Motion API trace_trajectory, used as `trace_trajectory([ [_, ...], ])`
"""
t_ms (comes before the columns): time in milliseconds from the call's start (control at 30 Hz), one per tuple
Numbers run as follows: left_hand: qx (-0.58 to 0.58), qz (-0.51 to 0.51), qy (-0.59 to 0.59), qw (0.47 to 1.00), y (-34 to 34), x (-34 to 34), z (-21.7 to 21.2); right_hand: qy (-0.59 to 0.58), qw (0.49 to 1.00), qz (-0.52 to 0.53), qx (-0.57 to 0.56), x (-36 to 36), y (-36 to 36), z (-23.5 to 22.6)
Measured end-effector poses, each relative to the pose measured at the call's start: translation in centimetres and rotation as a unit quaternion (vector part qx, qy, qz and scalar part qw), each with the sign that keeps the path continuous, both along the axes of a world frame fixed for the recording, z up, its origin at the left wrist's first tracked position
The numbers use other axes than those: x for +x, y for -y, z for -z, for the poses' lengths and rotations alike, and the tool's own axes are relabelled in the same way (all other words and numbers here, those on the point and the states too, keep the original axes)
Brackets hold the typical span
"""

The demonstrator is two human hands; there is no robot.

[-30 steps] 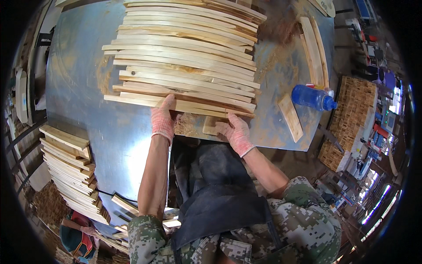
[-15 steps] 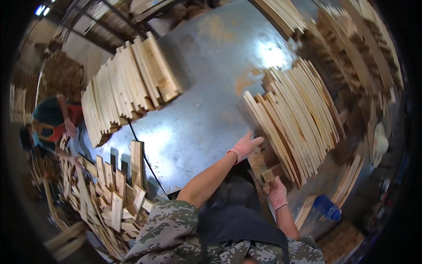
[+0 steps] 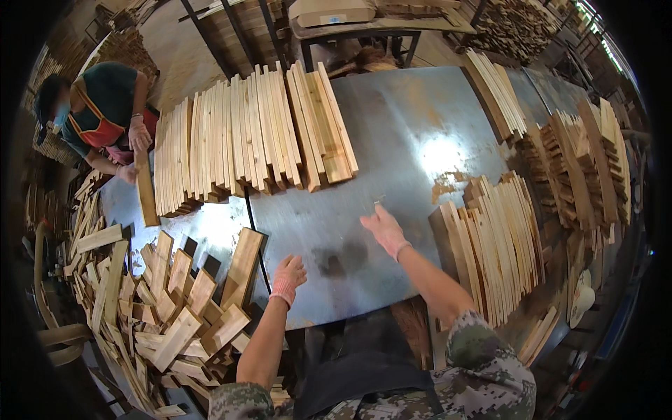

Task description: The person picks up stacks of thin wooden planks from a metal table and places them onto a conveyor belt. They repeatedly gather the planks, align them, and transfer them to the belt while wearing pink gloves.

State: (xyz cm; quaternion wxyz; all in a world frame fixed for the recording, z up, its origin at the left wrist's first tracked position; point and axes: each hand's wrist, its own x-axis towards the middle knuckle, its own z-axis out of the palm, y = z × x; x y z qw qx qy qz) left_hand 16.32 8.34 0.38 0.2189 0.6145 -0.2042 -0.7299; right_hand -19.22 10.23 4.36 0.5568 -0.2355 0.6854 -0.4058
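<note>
Reaching over the bare metal surface point(image 3: 392, 161), both gloved hands are empty: the right hand point(image 3: 383, 229) is spread open, fingers stretched forward, its grip on nothing; the left hand point(image 3: 288, 275) hovers loosely curled near the surface's front edge, also holding nothing. Just left of it a short wooden board point(image 3: 242, 267) leans against a heap of offcuts point(image 3: 150, 308). A fanned stack of slats point(image 3: 500, 241) lies just right of the right forearm. Farther off, a long row of slats point(image 3: 252, 136) stretches to another person point(image 3: 101, 115).
</note>
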Motion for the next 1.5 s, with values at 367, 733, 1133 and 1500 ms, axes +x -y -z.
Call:
trace_trajectory([
  [367, 0.035, -0.013, -0.054, 0.998, 3.2, -11.5, -1.7, -0.085, 0.990, -0.083, 0.071, -4.6, 23.2, 4.3],
  [733, 0.074, -0.279, -0.274, 0.917, 18.5, -25.7, 1.5, 0.475, 0.879, -0.014, -0.037, -8.7, 23.0, 7.5],
  [1133, 0.046, -0.271, -0.076, 0.959, 13.4, -14.8, 2.0, -0.267, 0.918, -0.285, -0.063, -3.5, 25.4, 5.0],
  [1500, -0.226, -0.116, 0.348, 0.903, 28.9, 2.6, 0.8, -0.248, 0.927, -0.281, 0.009, -2.5, 28.4, 6.1],
])
